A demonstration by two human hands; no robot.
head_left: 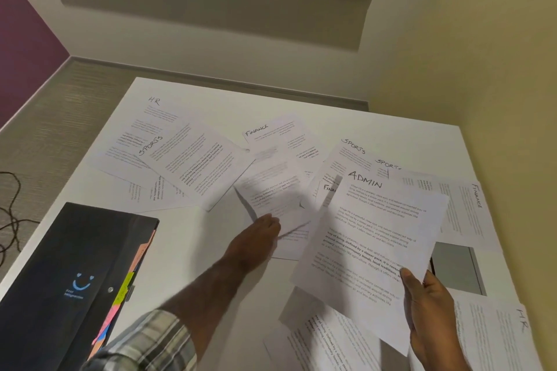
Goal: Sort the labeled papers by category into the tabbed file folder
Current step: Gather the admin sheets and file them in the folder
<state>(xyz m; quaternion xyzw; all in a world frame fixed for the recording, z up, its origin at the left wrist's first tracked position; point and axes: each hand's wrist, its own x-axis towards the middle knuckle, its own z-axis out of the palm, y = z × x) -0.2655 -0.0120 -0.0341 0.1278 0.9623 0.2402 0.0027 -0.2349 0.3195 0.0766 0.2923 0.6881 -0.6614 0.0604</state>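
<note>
The right hand (428,310) pinches the Admin sheet (376,235) by its near corner, thumb on top and fingers behind, holding it tilted above the table (211,93) at about 4 o'clock. The left hand (260,233) reaches to the centre and appears to nip the near edge of a middle sheet (272,196), which is lifted and blurred. Its fingertips are hidden, so that grip is a judgement. More labelled papers (193,156) fan from 10 to 2 o'clock, some overlapping. The black folder (78,265) lies flat at 8 o'clock, with coloured tabs (123,292) along its right edge. Each sheet looks light, thin and limp, likely to droop, slide or crease. A pinch at an edge or corner suits it, lifting overlapped sheets off one at a time.
</note>
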